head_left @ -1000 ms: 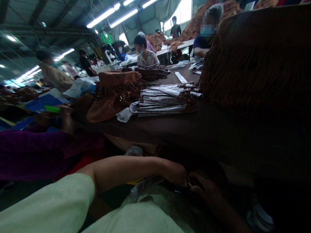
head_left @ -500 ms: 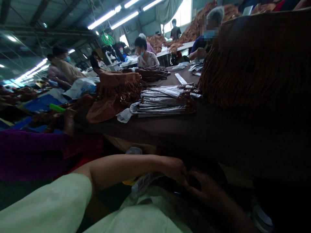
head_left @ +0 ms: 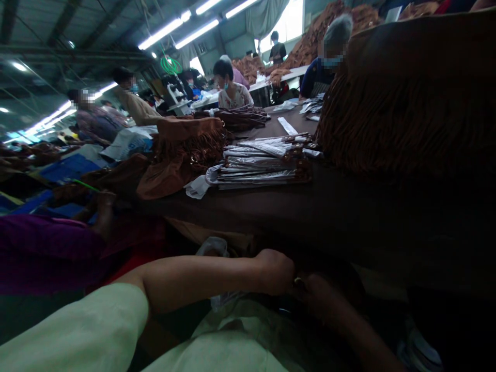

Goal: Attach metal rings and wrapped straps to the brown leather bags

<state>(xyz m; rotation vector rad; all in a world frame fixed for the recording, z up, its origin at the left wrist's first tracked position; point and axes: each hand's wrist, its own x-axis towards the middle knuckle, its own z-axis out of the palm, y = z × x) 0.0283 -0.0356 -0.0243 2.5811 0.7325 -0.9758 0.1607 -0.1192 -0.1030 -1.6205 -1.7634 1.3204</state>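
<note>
My left hand (head_left: 276, 271) and my right hand (head_left: 321, 295) meet below the table edge, above my lap, both with fingers closed. Between them shows a small gold-coloured metal fitting (head_left: 297, 280), gripped from both sides. What it belongs to looks dark and is lost in shadow. On the table (head_left: 248, 202) just beyond lies a pile of straps (head_left: 263, 164) in whitish wrapping with brown ends. Left of the pile rests a brown fringed bag (head_left: 189, 135) with metal rings.
A large brown fringed stack (head_left: 406, 119) stands at the right of the table. A person in a purple sleeve (head_left: 50, 248) works close on my left, holding something thin and green. Clear plastic (head_left: 215, 245) is under the table edge. Several people work farther back.
My hands have drawn closer into fists, and the metal fitting has come into view between them. The neighbour's green thing has turned thin-side on. People at the back left have shifted.
</note>
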